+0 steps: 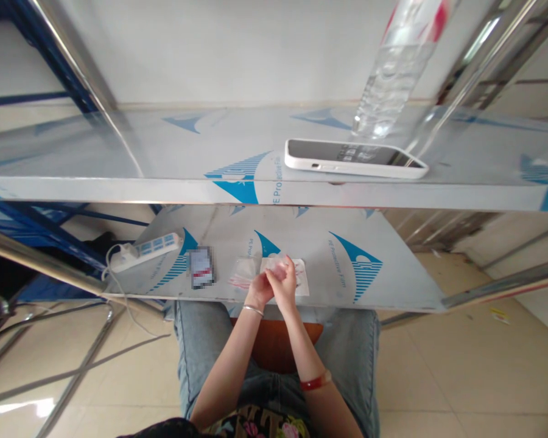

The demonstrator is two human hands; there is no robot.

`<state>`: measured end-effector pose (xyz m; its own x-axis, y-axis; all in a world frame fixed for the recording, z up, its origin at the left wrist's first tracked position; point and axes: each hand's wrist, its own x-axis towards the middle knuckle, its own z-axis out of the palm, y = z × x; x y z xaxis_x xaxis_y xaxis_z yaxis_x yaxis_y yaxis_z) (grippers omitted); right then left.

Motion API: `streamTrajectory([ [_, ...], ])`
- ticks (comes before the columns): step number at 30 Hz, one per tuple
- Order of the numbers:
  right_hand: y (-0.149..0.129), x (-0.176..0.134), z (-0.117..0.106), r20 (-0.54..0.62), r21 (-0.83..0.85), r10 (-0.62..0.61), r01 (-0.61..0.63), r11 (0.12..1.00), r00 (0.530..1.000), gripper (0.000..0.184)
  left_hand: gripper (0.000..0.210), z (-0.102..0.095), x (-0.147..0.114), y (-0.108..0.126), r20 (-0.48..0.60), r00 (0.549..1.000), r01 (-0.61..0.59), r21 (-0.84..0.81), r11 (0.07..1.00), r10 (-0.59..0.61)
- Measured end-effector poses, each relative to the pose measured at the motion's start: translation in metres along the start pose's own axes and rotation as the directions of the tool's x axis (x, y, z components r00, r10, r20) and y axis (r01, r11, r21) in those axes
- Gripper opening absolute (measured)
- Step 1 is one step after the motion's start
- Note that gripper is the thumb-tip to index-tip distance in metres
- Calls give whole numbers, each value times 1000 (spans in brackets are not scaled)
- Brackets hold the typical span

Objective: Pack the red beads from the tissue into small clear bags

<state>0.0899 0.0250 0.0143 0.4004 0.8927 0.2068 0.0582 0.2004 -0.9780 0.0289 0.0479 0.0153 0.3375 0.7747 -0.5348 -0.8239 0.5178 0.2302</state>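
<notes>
The left hand (259, 290) and right hand (285, 285) hold a clear plastic bag (279, 266) between their fingers (290, 266), above a white sheet (304, 281) on the desk (402, 283).

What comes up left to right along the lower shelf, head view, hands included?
Power strip → pixelated rectangular item → clear plastic packaging → left hand → right hand.

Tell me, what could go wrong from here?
Clear plastic beside the left hand lies near the front edge of the lower shelf; a nudge might brush it off. The phone sits close to the front edge of the upper shelf and could be knocked down. The bottle behind it might topple onto it.
</notes>
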Motion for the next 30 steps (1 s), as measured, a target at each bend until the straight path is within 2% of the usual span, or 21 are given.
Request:
streamTrajectory([
  [3,-2,9,-9,-106,126,102,-88,988,989,68,27,-4,3,-6,-153,985,58,-109,992,-74],
  [6,6,21,-23,-161,313,268,-209,927,950,65,29,-6,4,-19,-211,969,101,-137,985,-129],
  [9,22,33,-43,-233,441,450,-319,839,862,61,27,-6,5,-37,-254,945,173,-151,973,-207],
  [11,31,39,-56,-311,472,506,-331,817,805,57,25,-6,6,-49,-256,937,207,-137,969,-237],
  [13,36,44,-67,-347,479,526,-336,811,777,54,24,-6,8,-59,-257,927,251,-112,961,-272],
  [17,38,50,-82,-264,448,585,-440,778,767,49,24,-12,14,-67,-271,915,283,-93,955,-298],
  [20,40,50,-88,-144,402,640,-547,735,755,28,25,-15,17,-65,-283,913,282,-80,956,-293],
  [24,49,50,-94,-55,448,736,-642,622,674,2,29,-14,15,-63,-281,918,272,-67,960,-280],
  [26,53,51,-98,-46,478,759,-653,588,649,3,27,-13,12,-62,-271,924,261,-64,963,-269],
  [30,58,52,-102,-22,504,760,-649,570,650,5,27,-14,11,-62,-216,946,233,-69,970,-243],
])
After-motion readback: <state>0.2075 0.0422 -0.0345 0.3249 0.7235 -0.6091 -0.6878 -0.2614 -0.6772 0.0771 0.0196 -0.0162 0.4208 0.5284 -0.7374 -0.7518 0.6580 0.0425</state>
